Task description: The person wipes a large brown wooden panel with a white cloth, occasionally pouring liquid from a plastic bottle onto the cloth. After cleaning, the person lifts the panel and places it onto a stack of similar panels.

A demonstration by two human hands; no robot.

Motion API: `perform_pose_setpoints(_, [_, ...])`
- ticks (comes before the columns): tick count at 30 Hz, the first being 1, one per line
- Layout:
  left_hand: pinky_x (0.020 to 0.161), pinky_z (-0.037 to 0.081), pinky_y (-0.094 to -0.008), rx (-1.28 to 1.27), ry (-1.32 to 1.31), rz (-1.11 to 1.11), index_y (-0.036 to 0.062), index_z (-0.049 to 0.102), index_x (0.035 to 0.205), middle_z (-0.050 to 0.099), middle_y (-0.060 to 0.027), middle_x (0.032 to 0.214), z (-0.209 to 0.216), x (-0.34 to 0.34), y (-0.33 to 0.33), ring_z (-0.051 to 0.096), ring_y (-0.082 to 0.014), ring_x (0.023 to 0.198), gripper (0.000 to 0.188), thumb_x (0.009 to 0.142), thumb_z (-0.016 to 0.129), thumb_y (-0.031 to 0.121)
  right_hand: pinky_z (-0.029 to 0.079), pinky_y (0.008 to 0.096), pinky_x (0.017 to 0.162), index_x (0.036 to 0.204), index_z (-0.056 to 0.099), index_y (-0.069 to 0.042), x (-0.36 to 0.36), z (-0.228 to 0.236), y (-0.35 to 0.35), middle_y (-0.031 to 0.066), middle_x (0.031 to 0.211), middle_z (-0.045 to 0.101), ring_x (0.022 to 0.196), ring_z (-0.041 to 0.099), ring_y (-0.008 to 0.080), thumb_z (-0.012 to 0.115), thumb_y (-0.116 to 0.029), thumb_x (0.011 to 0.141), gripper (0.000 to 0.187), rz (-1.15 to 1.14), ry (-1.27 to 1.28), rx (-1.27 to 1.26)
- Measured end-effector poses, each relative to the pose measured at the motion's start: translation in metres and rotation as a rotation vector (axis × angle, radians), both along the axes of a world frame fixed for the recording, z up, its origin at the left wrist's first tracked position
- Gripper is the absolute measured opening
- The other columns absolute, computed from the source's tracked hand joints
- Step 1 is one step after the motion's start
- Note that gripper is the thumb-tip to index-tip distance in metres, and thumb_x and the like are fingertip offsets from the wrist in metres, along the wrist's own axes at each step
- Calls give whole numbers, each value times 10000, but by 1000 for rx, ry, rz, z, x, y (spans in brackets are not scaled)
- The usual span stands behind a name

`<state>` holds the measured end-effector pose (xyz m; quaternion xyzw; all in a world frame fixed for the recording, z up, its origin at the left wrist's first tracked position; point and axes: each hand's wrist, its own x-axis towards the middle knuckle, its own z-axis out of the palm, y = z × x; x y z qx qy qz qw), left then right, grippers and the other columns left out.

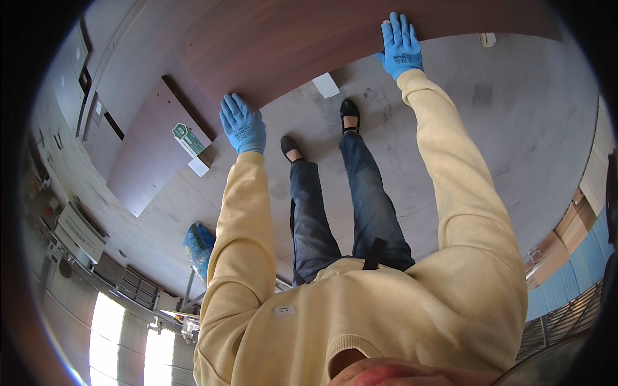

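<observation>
Both of my hands wear blue gloves, and in front of me lies a long reddish-brown board (283, 51). At its near left corner, my left hand (242, 125) lies with fingers stretched out over the edge. Farther along to the right, my right hand (402, 46) is flat on the same board near its edge, fingers straight. Neither hand is wrapped round anything. Left of my left hand is another brown panel (145, 145), bearing a green and white label (187, 139).
White pieces (326, 85) show on the grey floor (463, 141) beneath the board's near edge. A blue bag (200, 243) stands at my left. Cardboard boxes (566, 235) are at the far right. Other panels (71, 83) lie at the upper left.
</observation>
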<state>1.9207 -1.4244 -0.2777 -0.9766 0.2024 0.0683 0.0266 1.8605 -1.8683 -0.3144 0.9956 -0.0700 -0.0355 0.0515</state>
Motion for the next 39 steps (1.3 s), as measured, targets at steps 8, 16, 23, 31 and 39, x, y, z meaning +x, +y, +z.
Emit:
perform_pose_setpoints(8, [1273, 269, -483, 157, 20, -22, -30, 276, 1618, 294, -243, 1684, -36, 4, 20, 316, -406, 1550, 741, 1022, 583, 286, 163, 552, 1298, 1578, 339, 52, -1, 20, 7, 285, 1700, 185, 1586, 163, 452, 795, -391, 824, 986, -1, 14, 80])
perform_pose_setpoints(16, [1311, 186, -443, 225, 132, -23, -50, 193, 1634, 226, -239, 1710, -22, 14, 6, 239, -368, 1586, 805, 1020, 596, 279, 159, 550, 1299, 1593, 324, 46, -4, 0, 4, 269, 1698, 220, 1573, 212, 455, 801, -413, 798, 1035, 16, -117, -15])
perform_pose_setpoints(23, [1302, 193, -413, 341, 203, 52, -18, 223, 1640, 209, -202, 1727, 5, 5, -3, 225, -342, 1594, 787, 1002, 608, 235, 213, 535, 1278, 1643, 298, -67, -20, 46, 31, 182, 1718, 253, 1562, 291, 385, 432, -189, 1007, 661, -93, 84, -84])
perform_pose_setpoints(31, [1298, 176, -478, 298, 243, -368, -36, 291, 1612, 278, -245, 1688, 76, -51, -126, 235, -393, 1579, 881, 920, 659, 367, 336, 522, 1205, 1435, 532, -33, -232, 84, 49, 220, 1558, 460, 1422, 450, 408, 696, -252, 864, 633, -554, -161, 520])
perform_pose_setpoints(39, [1290, 190, -498, 141, 339, -565, -21, 292, 1613, 272, -264, 1680, 122, -99, -297, 235, -434, 1567, 876, 910, 653, 358, 282, 551, 1217, 1503, 480, -104, -421, 125, -14, 149, 1631, 412, 1509, 369, 335, 623, -403, 900, 688, -1226, 527, 791])
